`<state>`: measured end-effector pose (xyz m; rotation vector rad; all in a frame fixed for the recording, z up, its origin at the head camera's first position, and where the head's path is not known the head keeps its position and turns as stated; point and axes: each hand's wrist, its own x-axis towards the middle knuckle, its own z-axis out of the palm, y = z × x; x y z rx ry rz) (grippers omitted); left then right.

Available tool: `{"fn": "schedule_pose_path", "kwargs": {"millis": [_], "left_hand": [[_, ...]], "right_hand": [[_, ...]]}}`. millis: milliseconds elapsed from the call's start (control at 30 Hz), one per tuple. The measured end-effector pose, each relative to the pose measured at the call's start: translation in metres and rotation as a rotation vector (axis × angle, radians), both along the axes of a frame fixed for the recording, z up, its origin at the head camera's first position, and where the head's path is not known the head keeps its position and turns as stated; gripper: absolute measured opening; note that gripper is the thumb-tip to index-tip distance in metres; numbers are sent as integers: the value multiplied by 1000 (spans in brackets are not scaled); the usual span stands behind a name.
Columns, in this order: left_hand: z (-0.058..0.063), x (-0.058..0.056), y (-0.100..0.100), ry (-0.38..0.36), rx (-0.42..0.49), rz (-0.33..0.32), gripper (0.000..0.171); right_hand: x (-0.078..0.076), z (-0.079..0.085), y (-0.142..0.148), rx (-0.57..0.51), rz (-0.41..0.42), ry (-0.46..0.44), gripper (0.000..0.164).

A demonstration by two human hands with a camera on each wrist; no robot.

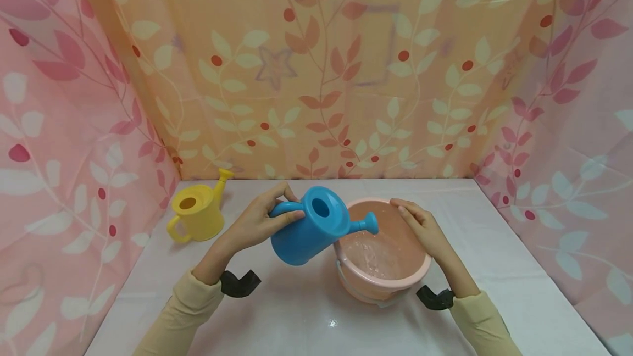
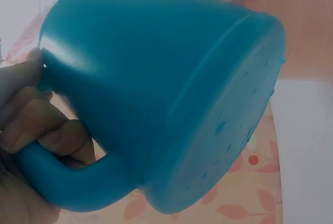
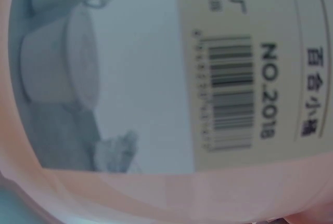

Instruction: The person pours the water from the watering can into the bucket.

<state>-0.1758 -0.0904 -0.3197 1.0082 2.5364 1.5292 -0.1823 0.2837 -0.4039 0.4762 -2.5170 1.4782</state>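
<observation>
Toward the tabletop's (image 1: 287, 320) far edge, your left grip (image 1: 264, 215) clamps the likely slick, stiff, tapered blue plastic watering can (image 1: 299, 243) by its handle (image 2: 78, 187), surest there, your right grip (image 1: 425, 228) holding the round pink plastic bucket (image 1: 368, 287).

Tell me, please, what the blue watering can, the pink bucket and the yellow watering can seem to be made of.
Blue watering can: probably moulded plastic, smooth, softly shiny; the left wrist view shows a highlight on its side.
Pink bucket: likely plastic, smooth; its thick, rounded edge suggests it.
Yellow watering can: perhaps plastic, satin-looking; body, handle and spout share one colour.
</observation>
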Motion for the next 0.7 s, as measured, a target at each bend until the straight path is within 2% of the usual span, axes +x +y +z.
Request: {"fn": "schedule_pose_path", "kwargs": {"millis": [700], "left_hand": [[4,-2,2,5,-27,-18,22]], "right_hand": [[0,0,-1,-14,4,4,34]]}}
